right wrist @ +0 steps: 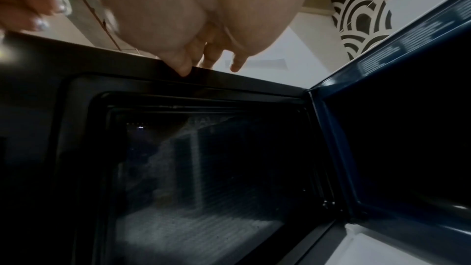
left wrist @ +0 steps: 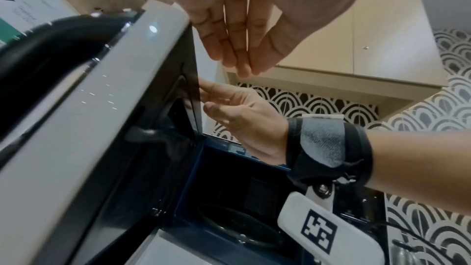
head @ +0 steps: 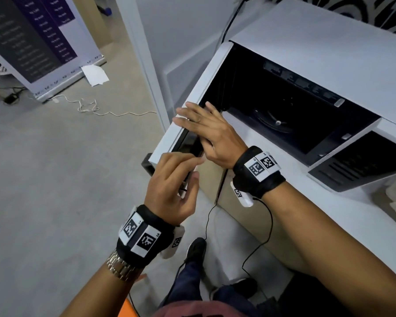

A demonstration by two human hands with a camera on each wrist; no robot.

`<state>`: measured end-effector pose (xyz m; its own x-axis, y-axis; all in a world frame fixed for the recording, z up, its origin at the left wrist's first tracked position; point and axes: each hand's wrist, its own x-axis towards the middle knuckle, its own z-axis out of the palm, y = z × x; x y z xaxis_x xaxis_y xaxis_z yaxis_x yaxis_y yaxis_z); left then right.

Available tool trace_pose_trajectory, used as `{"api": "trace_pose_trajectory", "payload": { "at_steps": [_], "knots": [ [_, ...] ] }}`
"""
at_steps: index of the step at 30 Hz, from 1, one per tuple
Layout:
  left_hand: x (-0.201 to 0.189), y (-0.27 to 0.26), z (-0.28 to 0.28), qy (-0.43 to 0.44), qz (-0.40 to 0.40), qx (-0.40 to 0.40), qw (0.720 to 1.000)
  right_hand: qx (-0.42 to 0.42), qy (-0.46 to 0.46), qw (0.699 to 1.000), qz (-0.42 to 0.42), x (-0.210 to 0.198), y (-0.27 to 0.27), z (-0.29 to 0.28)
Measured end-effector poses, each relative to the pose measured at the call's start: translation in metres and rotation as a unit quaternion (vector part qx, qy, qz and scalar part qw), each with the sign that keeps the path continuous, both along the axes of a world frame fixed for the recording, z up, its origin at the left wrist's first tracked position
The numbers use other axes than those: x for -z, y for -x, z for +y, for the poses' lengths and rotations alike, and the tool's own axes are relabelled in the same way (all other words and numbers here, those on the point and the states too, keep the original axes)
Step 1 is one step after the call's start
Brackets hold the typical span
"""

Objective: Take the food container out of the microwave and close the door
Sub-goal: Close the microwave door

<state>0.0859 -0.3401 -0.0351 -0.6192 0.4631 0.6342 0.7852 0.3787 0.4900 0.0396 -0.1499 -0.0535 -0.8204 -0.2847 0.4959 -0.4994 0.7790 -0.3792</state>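
At the door's top edge both hands meet: the right hand [head: 212,131] lies with straight fingers over the microwave door [head: 193,92], holding nothing, and the left hand [head: 174,186], fingers loosely bent, touches the same edge just nearer the body. Beyond the right hand the microwave [head: 329,53] cavity gapes, showing only its turntable ring [head: 272,121] (no food container visible anywhere), so removal looks done and closing remains. Nothing appears to block the swing.

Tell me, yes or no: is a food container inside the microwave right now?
No: the head view shows the open microwave cavity holding only its bare roller ring.
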Motion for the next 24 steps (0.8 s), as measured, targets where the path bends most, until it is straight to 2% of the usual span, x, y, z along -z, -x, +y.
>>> {"api": "trace_pose_trajectory", "payload": {
  "at_steps": [6,10,14,19,24],
  "knots": [
    [0.003,-0.021,0.018,0.039,0.054,0.036,0.997,0.011,-0.003,1.0,-0.019,-0.005,-0.042,0.038],
    [0.011,-0.033,0.041,0.107,0.015,0.102,0.989,0.027,0.007,0.998,-0.05,-0.009,-0.071,0.066],
    [0.009,-0.047,0.073,0.119,-0.02,0.166,0.979,0.057,0.011,0.997,-0.059,-0.011,-0.101,0.092],
    [0.006,-0.046,0.112,0.138,-0.018,0.214,0.967,0.107,0.058,0.992,-0.026,-0.008,-0.149,0.127],
    [0.001,-0.03,0.153,0.192,0.031,0.262,0.945,0.223,0.073,0.97,0.067,-0.015,-0.185,0.165]
  ]
}}
